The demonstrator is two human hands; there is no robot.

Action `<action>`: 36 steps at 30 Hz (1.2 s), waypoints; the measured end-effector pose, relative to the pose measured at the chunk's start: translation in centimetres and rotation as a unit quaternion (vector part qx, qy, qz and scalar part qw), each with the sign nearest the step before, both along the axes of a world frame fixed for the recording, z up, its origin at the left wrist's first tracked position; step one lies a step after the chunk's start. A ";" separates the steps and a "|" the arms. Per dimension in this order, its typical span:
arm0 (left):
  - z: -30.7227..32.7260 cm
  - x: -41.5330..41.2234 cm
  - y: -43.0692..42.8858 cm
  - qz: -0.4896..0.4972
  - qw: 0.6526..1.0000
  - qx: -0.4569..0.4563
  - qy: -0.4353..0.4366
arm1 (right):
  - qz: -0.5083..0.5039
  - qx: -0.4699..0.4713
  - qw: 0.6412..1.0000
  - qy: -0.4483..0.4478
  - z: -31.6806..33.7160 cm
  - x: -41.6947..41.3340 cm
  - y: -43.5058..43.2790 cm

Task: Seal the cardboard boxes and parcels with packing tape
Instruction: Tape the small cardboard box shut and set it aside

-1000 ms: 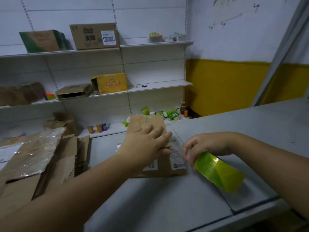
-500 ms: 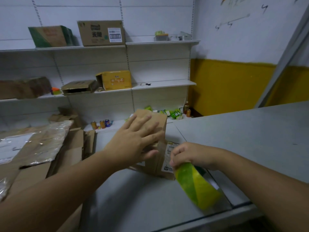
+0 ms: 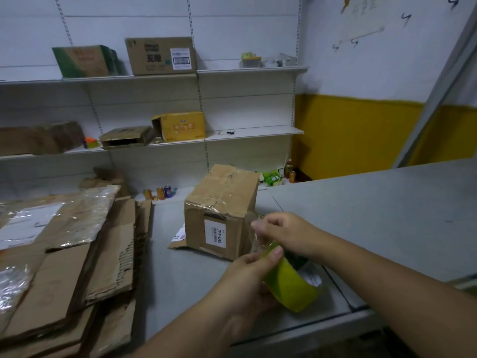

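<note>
Tape roll [image 3: 291, 288] between both hands [image 3: 245, 280] [image 3: 286, 233]

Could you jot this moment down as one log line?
left hand: holds tape roll | right hand: pinches tape end | box: on table, beside hands

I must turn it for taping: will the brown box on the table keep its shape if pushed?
Probably not: the box has a creased, dented top, so it may give. A flap juts from its base, so it might rock.
</note>
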State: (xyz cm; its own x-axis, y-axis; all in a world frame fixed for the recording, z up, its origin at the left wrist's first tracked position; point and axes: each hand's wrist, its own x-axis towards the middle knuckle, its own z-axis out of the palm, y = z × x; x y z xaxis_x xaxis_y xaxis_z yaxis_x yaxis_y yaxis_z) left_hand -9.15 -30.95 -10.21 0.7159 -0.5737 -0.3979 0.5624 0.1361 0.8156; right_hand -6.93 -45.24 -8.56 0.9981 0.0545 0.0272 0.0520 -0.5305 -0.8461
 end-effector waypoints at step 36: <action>2.7 -0.3 5.6 -0.008 0.990 0.108 -0.090 | 0.144 -0.342 0.919 -0.131 8.1 9.7 7.2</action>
State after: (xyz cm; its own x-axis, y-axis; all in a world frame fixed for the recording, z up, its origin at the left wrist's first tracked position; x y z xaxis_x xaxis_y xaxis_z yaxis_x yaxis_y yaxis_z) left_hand -9.43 -25.38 -7.51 0.7783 -0.5011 -0.3784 0.4054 -0.0593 0.9122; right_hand 2.73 -38.04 -0.48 0.9036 0.4094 0.1259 0.4283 -0.8659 -0.2583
